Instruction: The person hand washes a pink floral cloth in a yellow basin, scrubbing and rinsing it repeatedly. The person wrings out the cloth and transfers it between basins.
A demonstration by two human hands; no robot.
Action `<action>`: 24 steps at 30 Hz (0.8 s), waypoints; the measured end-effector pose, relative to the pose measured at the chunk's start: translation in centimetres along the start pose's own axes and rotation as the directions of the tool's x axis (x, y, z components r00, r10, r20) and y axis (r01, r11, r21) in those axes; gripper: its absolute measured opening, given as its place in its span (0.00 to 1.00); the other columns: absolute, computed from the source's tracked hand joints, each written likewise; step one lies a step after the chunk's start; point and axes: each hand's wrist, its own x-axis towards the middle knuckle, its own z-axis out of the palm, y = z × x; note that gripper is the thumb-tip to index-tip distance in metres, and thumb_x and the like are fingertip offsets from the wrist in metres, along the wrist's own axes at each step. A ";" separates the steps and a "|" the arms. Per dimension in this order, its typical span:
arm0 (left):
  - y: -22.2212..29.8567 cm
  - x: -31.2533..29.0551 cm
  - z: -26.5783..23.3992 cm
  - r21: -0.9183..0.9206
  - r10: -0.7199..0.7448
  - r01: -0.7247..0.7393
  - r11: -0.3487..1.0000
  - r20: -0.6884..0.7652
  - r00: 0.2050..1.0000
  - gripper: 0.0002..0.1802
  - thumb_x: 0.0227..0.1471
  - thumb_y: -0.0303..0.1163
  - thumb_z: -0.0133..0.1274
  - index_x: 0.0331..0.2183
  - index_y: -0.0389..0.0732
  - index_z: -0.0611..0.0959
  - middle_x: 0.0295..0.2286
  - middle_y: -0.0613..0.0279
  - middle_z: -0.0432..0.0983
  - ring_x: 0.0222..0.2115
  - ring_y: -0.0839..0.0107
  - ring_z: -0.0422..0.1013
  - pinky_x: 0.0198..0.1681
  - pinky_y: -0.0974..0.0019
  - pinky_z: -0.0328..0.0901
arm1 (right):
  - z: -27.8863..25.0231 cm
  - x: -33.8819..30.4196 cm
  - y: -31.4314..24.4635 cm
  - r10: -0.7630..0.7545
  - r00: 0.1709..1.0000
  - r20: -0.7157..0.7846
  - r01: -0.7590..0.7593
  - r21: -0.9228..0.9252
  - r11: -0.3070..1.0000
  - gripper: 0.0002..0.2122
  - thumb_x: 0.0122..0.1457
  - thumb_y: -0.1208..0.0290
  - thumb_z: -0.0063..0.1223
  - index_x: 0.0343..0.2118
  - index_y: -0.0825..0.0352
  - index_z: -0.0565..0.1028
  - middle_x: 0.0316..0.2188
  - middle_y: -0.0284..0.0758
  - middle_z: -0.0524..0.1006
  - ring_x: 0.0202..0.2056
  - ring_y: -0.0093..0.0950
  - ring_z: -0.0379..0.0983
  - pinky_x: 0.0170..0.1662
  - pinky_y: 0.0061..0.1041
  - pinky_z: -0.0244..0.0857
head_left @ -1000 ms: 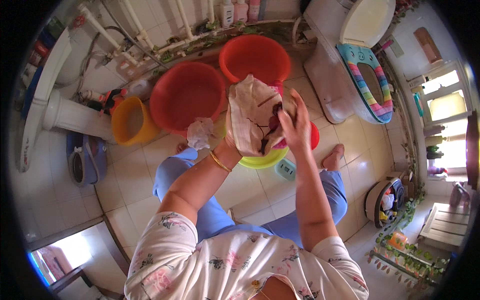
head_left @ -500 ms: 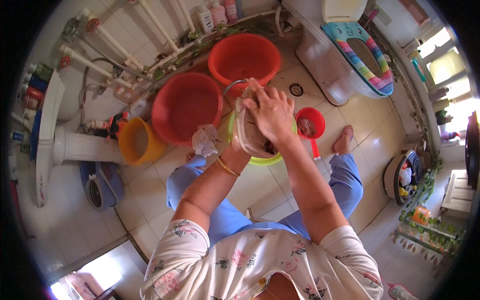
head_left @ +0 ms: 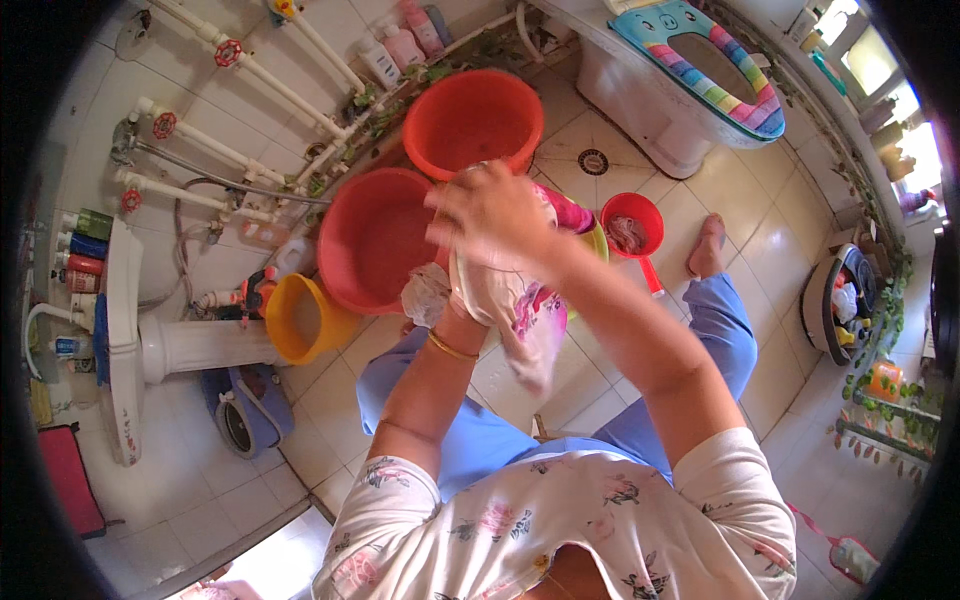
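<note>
Pink-and-white cloth (head_left: 512, 300) now dangles, newly loose, past the near edge of the green basin (head_left: 600, 243), still being worked between left hand (head_left: 462, 312) and blurred right hand (head_left: 490, 215), how closed I cannot tell.

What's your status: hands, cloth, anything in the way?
Left hand mostly hidden by pink-and-white cloth. Right hand blurred, over the cloth, grip unclear. Lower end hanging. Yellow-green basin partly blocked from view.

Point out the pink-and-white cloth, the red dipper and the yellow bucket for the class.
Pink-and-white cloth (head_left: 512, 306): head view, on the middle of its draped fabric.
Red dipper (head_left: 651, 275): head view, on its handle.
Yellow bucket (head_left: 336, 322): head view, on its outer wall.
</note>
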 end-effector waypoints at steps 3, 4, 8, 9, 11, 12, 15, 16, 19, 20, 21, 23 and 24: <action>1.3 -0.4 -0.8 0.061 0.011 -0.010 0.998 -0.009 1.000 0.27 0.59 0.49 0.31 0.57 0.52 0.58 0.56 0.64 0.50 0.56 0.67 0.50 0.59 0.61 0.46 | 1.4 -4.5 -5.1 -0.141 0.973 -0.181 0.116 -0.138 0.984 0.20 0.45 0.48 0.54 0.43 0.47 0.74 0.41 0.30 0.71 0.39 0.31 0.66 0.38 0.32 0.62; 1.6 -0.5 -1.3 0.074 0.018 -0.017 0.997 -0.013 1.000 0.27 0.59 0.49 0.31 0.58 0.51 0.57 0.57 0.64 0.49 0.57 0.67 0.50 0.60 0.61 0.45 | 1.7 -5.8 -5.6 -0.163 0.973 -0.161 0.148 -0.105 0.983 0.21 0.44 0.49 0.55 0.43 0.47 0.74 0.42 0.30 0.71 0.39 0.31 0.66 0.38 0.31 0.61; 0.9 0.3 -2.1 0.217 0.016 -0.022 0.976 0.027 1.000 0.29 0.60 0.47 0.29 0.60 0.50 0.54 0.60 0.64 0.47 0.59 0.67 0.48 0.62 0.62 0.42 | 2.7 -9.2 -2.8 -0.153 0.894 -0.421 0.178 0.022 0.984 0.22 0.43 0.52 0.57 0.45 0.46 0.72 0.43 0.30 0.70 0.38 0.32 0.66 0.40 0.31 0.60; 0.6 0.2 -2.0 0.364 0.032 -0.043 0.930 0.037 0.999 0.29 0.60 0.47 0.29 0.60 0.49 0.53 0.61 0.63 0.46 0.60 0.67 0.47 0.63 0.62 0.42 | 2.9 -8.3 -1.4 -0.019 0.877 -0.479 0.060 0.070 0.996 0.20 0.46 0.55 0.56 0.45 0.48 0.72 0.41 0.31 0.70 0.38 0.35 0.66 0.37 0.34 0.62; 0.0 0.1 0.3 0.318 0.066 -0.098 0.943 0.111 0.992 0.29 0.60 0.48 0.28 0.60 0.49 0.54 0.59 0.63 0.49 0.60 0.66 0.48 0.63 0.62 0.42 | 2.7 -5.4 2.3 0.284 0.856 -0.432 -0.236 0.161 0.958 0.21 0.48 0.56 0.55 0.47 0.50 0.71 0.42 0.34 0.70 0.39 0.38 0.66 0.38 0.36 0.62; -0.6 -0.4 0.8 -0.051 0.047 -0.042 0.998 0.109 0.993 0.29 0.60 0.49 0.28 0.60 0.49 0.55 0.58 0.62 0.51 0.59 0.66 0.49 0.63 0.61 0.42 | 2.6 -4.9 2.4 0.328 0.864 -0.381 -0.285 0.168 0.944 0.21 0.49 0.56 0.54 0.48 0.50 0.71 0.43 0.36 0.70 0.41 0.39 0.66 0.40 0.37 0.62; 0.0 -0.7 -1.8 -0.153 0.022 -0.011 0.988 0.069 0.997 0.29 0.59 0.50 0.29 0.59 0.50 0.56 0.57 0.61 0.53 0.59 0.64 0.50 0.63 0.59 0.41 | 2.8 -4.1 -0.4 0.324 0.896 -0.305 -0.313 0.086 0.946 0.22 0.49 0.55 0.54 0.49 0.49 0.70 0.43 0.34 0.70 0.42 0.37 0.65 0.39 0.38 0.62; 0.1 -0.9 -3.6 -0.091 0.039 -0.028 0.995 0.122 0.992 0.29 0.59 0.51 0.29 0.58 0.49 0.57 0.56 0.61 0.55 0.58 0.63 0.51 0.62 0.57 0.43 | 2.7 -5.6 -2.2 0.213 0.924 -0.318 -0.185 0.116 0.976 0.23 0.49 0.54 0.54 0.49 0.49 0.70 0.44 0.34 0.69 0.41 0.36 0.65 0.40 0.37 0.62; 0.5 -0.9 -4.7 0.334 0.095 -0.109 0.936 0.059 0.994 0.30 0.59 0.54 0.30 0.56 0.48 0.61 0.53 0.60 0.61 0.55 0.60 0.57 0.60 0.54 0.48 | 4.1 -7.6 -0.5 0.223 0.889 -0.400 -0.134 0.238 0.962 0.24 0.49 0.52 0.54 0.51 0.49 0.70 0.41 0.35 0.70 0.38 0.37 0.67 0.41 0.35 0.64; 0.4 0.1 -1.7 0.096 0.009 -0.017 0.995 0.080 0.997 0.31 0.58 0.55 0.31 0.55 0.48 0.63 0.52 0.59 0.63 0.54 0.60 0.58 0.60 0.53 0.49 | 6.1 -7.7 2.4 0.336 0.849 -0.408 -0.236 0.276 0.932 0.24 0.50 0.51 0.53 0.51 0.49 0.70 0.41 0.36 0.71 0.37 0.37 0.68 0.41 0.34 0.65; 0.8 1.0 0.2 -0.135 -0.049 0.064 0.989 0.113 0.992 0.31 0.57 0.57 0.32 0.55 0.48 0.64 0.51 0.59 0.64 0.53 0.59 0.59 0.59 0.53 0.51 | 7.1 -7.4 4.6 0.426 0.805 -0.412 -0.310 0.321 0.895 0.23 0.51 0.50 0.52 0.51 0.49 0.70 0.41 0.37 0.72 0.37 0.37 0.69 0.40 0.34 0.67; 2.0 0.5 -2.3 -0.079 0.025 -0.024 0.997 0.010 1.000 0.30 0.56 0.56 0.34 0.52 0.47 0.68 0.51 0.60 0.64 0.53 0.62 0.60 0.58 0.57 0.53 | 7.5 -8.7 6.9 0.681 0.721 0.125 -0.312 0.937 0.158 0.23 0.57 0.48 0.45 0.52 0.54 0.68 0.38 0.37 0.74 0.33 0.32 0.71 0.35 0.29 0.68; 2.4 0.4 -1.8 -0.087 0.032 -0.033 0.996 -0.017 0.999 0.28 0.57 0.54 0.34 0.50 0.46 0.69 0.49 0.61 0.65 0.52 0.63 0.60 0.57 0.59 0.54 | 7.9 -9.9 7.9 0.669 0.648 0.365 -0.234 0.931 -0.281 0.23 0.59 0.47 0.42 0.52 0.56 0.67 0.37 0.37 0.74 0.31 0.30 0.72 0.33 0.27 0.69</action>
